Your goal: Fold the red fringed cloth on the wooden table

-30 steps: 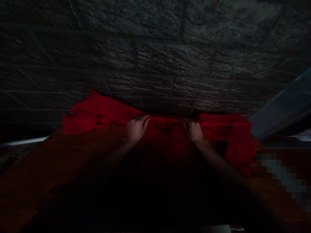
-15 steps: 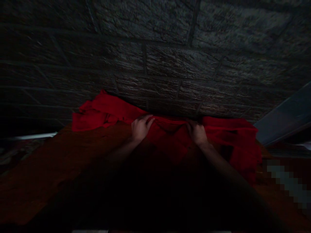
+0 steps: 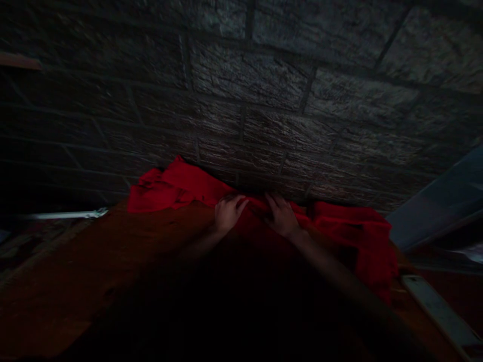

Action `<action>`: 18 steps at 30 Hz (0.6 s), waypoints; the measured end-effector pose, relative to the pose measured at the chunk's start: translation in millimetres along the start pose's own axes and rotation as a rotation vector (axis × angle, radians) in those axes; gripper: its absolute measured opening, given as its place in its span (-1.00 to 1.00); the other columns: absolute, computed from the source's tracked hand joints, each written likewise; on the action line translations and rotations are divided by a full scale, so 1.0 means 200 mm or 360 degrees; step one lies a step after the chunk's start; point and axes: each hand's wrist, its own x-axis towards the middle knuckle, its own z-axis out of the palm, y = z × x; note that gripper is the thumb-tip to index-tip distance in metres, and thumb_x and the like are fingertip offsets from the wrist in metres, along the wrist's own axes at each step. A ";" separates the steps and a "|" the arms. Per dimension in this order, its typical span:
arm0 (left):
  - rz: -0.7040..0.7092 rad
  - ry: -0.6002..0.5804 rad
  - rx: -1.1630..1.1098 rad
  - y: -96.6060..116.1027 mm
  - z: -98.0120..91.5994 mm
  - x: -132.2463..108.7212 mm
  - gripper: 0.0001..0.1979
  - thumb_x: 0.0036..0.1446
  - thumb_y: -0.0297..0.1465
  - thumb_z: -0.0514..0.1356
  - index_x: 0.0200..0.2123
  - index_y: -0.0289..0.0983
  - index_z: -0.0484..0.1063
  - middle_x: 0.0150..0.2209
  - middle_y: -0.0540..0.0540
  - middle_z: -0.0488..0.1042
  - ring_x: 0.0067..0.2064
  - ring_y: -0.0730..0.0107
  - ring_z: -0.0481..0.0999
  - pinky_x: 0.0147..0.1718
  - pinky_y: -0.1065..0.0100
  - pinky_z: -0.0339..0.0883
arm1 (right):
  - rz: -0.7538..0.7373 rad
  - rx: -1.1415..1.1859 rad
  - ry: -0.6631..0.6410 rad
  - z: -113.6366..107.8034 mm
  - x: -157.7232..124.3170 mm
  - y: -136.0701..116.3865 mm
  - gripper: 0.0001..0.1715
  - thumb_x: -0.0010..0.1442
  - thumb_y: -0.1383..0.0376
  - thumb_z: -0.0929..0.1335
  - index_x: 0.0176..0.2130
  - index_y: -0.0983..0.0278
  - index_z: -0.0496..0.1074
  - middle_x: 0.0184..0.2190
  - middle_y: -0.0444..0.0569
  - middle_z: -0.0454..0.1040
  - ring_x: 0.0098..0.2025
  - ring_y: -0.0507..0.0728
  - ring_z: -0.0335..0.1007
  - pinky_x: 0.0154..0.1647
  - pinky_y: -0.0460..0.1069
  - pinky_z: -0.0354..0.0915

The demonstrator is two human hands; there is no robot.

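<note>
A piece of red cloth [image 3: 188,183], which looks like a garment with folded ends, lies across a brown wooden table. Its far edge runs along the foot of a wall. My left hand [image 3: 227,215] is closed on that edge near the middle, thumb and fingers pinching the fabric. Just to its right, my right hand [image 3: 283,217] rests over the same edge, fingers stretched out and thumb apart. Deep shadow hides the near part of the cloth and much of both forearms.
A rough block wall [image 3: 275,80] rises directly behind the table [image 3: 75,281]. To the right stands a grey slanted panel [image 3: 437,201], and a flat phone-like object [image 3: 437,311] lies near the table's right side. A thin white rod [image 3: 64,215] is at the left.
My right hand has moved left along the cloth edge, closer to my left hand, and its fingers have straightened. My left hand keeps its grip. The view has shifted slightly.
</note>
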 end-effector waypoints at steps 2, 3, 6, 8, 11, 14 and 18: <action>-0.0006 0.0002 -0.0006 0.00 0.00 0.00 -0.67 0.32 -0.16 0.08 -0.09 -0.19 0.55 -0.11 -0.15 0.60 -0.09 0.19 0.57 -0.07 0.23 0.39 | 0.0069 -0.0067 -0.0106 0.01 0.09 -0.05 -0.25 0.22 0.29 0.33 0.34 0.33 0.14 0.28 0.21 0.24 0.30 0.32 0.16 0.29 0.19 0.15; -0.0006 0.0001 -0.0012 -0.01 0.00 0.00 -0.67 0.32 -0.16 0.08 -0.09 -0.19 0.55 -0.11 -0.16 0.60 -0.09 0.19 0.57 -0.07 0.23 0.39 | 0.0134 -0.0077 -0.0161 0.01 0.12 -0.05 -0.31 0.24 0.32 0.31 0.32 0.30 0.20 0.22 0.19 0.33 0.23 0.31 0.27 0.23 0.18 0.21; 0.0015 0.0011 -0.0067 -0.01 0.00 0.00 -0.68 0.34 -0.18 0.06 -0.09 -0.21 0.54 -0.10 -0.17 0.59 -0.08 0.19 0.56 -0.02 0.20 0.39 | 0.0299 -0.0002 -0.0204 0.02 0.18 -0.03 -0.46 0.29 0.35 0.26 0.23 0.19 0.34 0.07 0.08 0.49 0.05 0.27 0.46 0.11 0.13 0.34; 0.0063 0.0017 -0.0127 -0.01 0.01 0.00 -0.70 0.33 -0.24 0.08 -0.03 -0.22 0.50 -0.06 -0.18 0.58 -0.02 0.19 0.54 0.04 0.17 0.37 | 0.0336 0.0076 -0.0116 0.04 0.18 0.00 -0.50 0.31 0.33 0.24 0.21 0.17 0.36 0.08 0.04 0.49 0.06 0.24 0.46 0.13 0.11 0.33; 0.0143 -0.0021 -0.0183 -0.03 0.03 0.00 -0.62 0.27 -0.35 0.14 0.15 -0.23 0.36 0.09 -0.20 0.49 0.12 0.16 0.46 0.14 0.12 0.33 | 0.0335 0.0160 -0.0042 0.06 0.18 0.04 -0.49 0.31 0.33 0.26 0.22 0.16 0.36 0.09 0.01 0.49 0.09 0.22 0.44 0.17 0.10 0.31; 0.0056 -0.0084 -0.0181 -0.07 0.06 0.00 -0.46 0.15 -0.48 0.19 0.23 -0.27 0.28 0.18 -0.24 0.41 0.20 0.11 0.40 0.20 0.09 0.30 | 0.0302 0.0220 -0.0021 0.07 0.18 0.05 -0.50 0.30 0.33 0.27 0.21 0.13 0.37 0.07 -0.02 0.50 0.10 0.20 0.44 0.20 0.09 0.30; -0.0087 -0.0113 -0.0282 -0.11 0.08 0.01 -0.43 0.07 -0.58 0.17 0.19 -0.29 0.32 0.16 -0.25 0.43 0.19 0.10 0.42 0.21 0.07 0.30 | 0.0228 0.0317 -0.0013 0.06 0.18 0.05 -0.50 0.28 0.36 0.28 0.18 0.13 0.40 0.08 -0.05 0.49 0.13 0.17 0.41 0.24 0.07 0.26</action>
